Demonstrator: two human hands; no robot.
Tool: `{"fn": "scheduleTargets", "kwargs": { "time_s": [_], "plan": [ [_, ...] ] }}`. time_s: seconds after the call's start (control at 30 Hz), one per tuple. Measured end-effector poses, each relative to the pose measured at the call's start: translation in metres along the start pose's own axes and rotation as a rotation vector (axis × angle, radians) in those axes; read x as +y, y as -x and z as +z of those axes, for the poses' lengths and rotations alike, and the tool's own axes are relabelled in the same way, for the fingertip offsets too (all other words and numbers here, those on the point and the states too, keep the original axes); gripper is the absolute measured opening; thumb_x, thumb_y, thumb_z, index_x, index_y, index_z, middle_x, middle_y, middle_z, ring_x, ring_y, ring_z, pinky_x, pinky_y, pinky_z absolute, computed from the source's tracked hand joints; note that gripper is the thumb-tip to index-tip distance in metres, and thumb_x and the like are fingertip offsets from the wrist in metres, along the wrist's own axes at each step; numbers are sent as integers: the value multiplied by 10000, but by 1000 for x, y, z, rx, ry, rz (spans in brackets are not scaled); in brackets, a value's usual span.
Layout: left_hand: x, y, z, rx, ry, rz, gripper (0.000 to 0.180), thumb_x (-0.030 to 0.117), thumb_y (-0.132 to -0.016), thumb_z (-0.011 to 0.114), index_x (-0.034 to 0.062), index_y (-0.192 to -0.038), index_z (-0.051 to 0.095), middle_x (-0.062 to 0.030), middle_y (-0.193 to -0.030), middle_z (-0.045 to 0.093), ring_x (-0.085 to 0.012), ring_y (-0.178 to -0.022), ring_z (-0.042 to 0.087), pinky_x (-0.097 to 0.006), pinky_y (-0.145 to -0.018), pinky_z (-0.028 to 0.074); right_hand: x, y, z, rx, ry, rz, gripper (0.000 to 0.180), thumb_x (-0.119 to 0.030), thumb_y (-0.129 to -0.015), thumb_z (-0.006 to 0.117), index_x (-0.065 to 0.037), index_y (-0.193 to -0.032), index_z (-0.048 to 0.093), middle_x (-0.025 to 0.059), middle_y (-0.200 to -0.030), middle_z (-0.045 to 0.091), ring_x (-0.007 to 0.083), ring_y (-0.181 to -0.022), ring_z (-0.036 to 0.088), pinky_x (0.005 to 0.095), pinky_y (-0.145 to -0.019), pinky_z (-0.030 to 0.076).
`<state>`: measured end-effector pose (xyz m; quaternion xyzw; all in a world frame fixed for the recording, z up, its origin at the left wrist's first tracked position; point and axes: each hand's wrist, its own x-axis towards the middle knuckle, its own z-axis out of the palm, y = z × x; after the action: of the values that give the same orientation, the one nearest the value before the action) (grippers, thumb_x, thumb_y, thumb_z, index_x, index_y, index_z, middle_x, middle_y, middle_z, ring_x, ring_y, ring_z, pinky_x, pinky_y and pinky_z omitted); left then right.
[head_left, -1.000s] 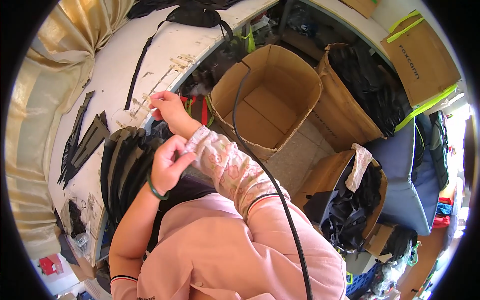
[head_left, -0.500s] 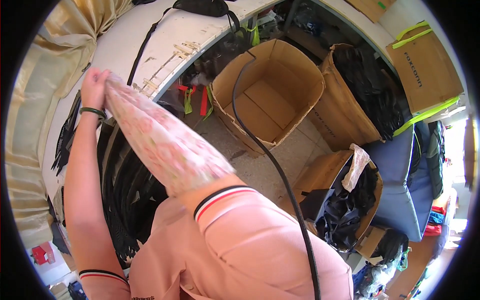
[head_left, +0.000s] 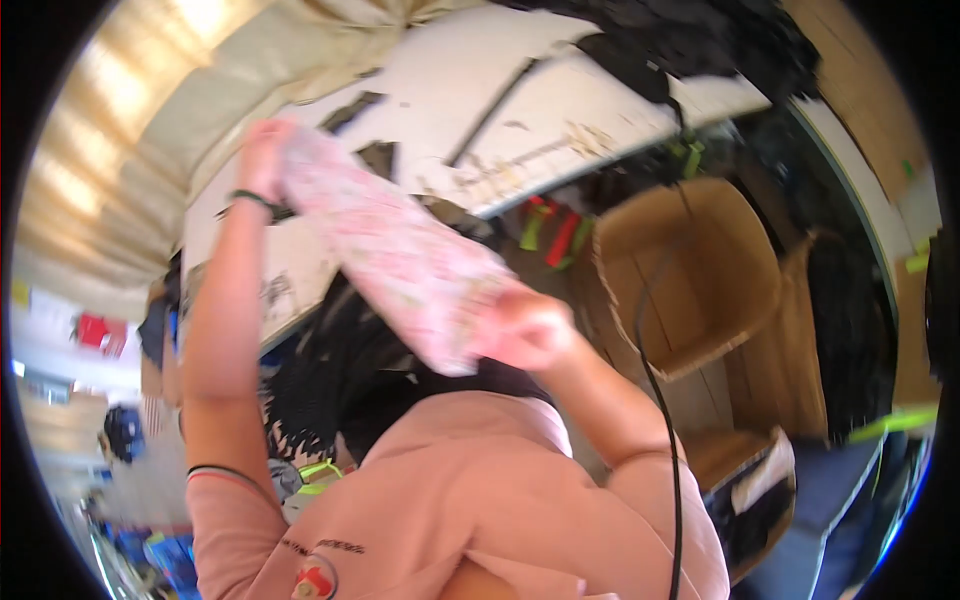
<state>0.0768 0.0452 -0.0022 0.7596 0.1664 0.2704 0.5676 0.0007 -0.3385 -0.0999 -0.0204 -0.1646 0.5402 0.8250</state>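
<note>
A pink-and-white floral oversleeve [head_left: 390, 235] stretches diagonally between my hands, above the near edge of the white table. My left hand [head_left: 265, 155], raised at the upper left, is closed round its far end, and a dark green bangle [head_left: 253, 199] circles that wrist. At the lower, wider end my right hand [head_left: 532, 328] appears curled against the rim of the cloth. Blur softens its fingers. My right forearm is bare.
Black fabric [head_left: 690, 40] and dark strips lie on the white table [head_left: 430, 70]. An open cardboard box [head_left: 690, 270] stands right, beside a carton of black material [head_left: 855, 330]. A black cable [head_left: 655, 385] hangs down before me. Beige curtains [head_left: 150, 120] line the left.
The oversleeve has come off my right forearm and now spans between both hands. My right hand has come into sight. The view has swung left, showing more of the table.
</note>
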Motion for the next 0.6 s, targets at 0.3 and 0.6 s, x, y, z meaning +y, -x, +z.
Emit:
{"fn": "scheduleTargets", "kwargs": {
  "time_s": [0.3, 0.6],
  "plan": [
    [-28, 110, 67, -904, -327, 4, 273, 195, -878, 629, 60, -1095, 533, -49, -1043, 578, -150, -1002, 544, -297, -896, 436, -55, 203, 11, 804, 570, -360, 557, -115, -774, 655, 53, -1263, 446, 141, -1170, 581, 240, -1050, 581, 370, -938, 448],
    [-89, 131, 14, -444, -519, 471, 390, 148, -887, 589, 23, -1240, 477, -103, -1253, 506, -210, -1180, 452, -349, -997, 338, -93, 401, 54, 1269, 693, -775, 360, -89, -815, 563, 21, -1157, 545, 121, -1117, 613, 233, -1010, 601, 359, -892, 484]
  ]
}}
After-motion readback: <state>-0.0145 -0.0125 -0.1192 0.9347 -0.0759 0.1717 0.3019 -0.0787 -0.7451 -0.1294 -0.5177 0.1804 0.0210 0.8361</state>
